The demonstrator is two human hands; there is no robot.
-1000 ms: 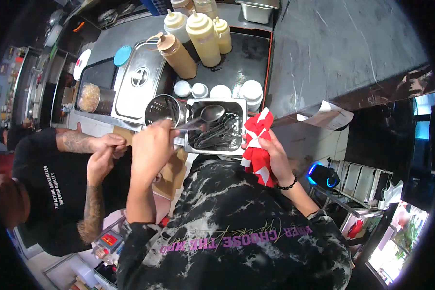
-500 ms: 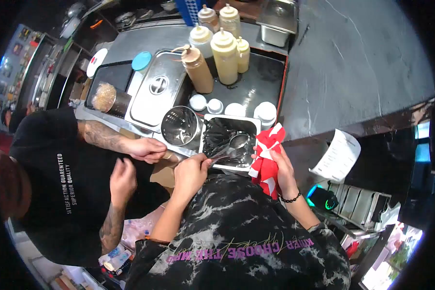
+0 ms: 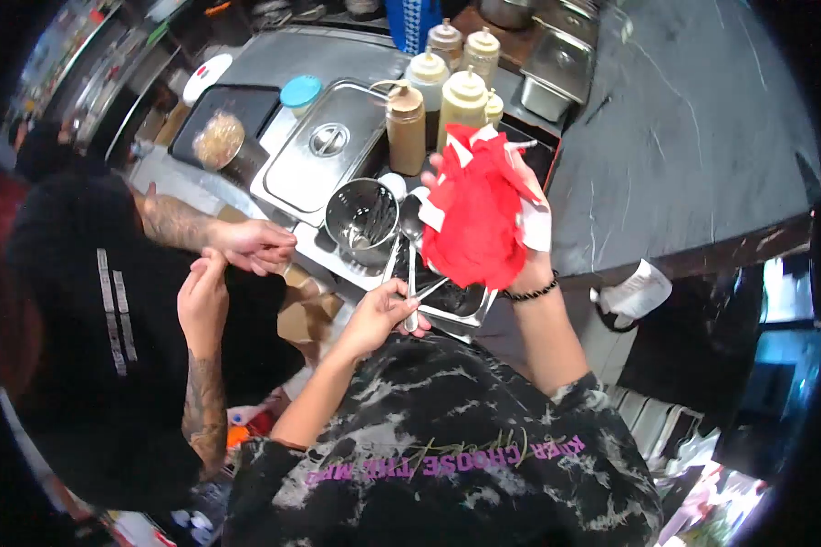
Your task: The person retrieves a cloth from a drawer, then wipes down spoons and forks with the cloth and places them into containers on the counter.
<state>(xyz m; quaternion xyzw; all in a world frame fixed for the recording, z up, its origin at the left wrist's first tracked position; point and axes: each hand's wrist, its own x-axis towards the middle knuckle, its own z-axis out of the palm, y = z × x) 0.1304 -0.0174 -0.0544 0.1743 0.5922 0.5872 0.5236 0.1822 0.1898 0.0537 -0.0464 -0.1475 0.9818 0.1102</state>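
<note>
My left hand point(image 3: 381, 315) is closed on the handle of a metal spoon point(image 3: 412, 264), its bowl pointing up and away from me. What looks like a second metal handle slants from the same fingers towards the cloth. My right hand point(image 3: 535, 239) holds a red and white cloth point(image 3: 476, 214), spread out over the palm just right of the spoon bowl. Under both hands lies a metal container point(image 3: 465, 321), partly covered by the cloth, with dark contents. Left of the spoon stands a round metal utensil holder point(image 3: 339, 219) with cutlery inside.
Squeeze bottles point(image 3: 405, 132) stand behind the cloth. A lidded steel pan point(image 3: 287, 173) lies to the left, near a blue-lidded tub point(image 3: 301, 93). At my left a co-worker point(image 3: 91, 301) has both hands point(image 3: 251, 244) close by. A dark counter point(image 3: 675, 137) extends right.
My right hand has lifted and spread the cloth, moving it up over the container. The spoon has turned upright in my left hand. Cutlery now shows inside the round holder.
</note>
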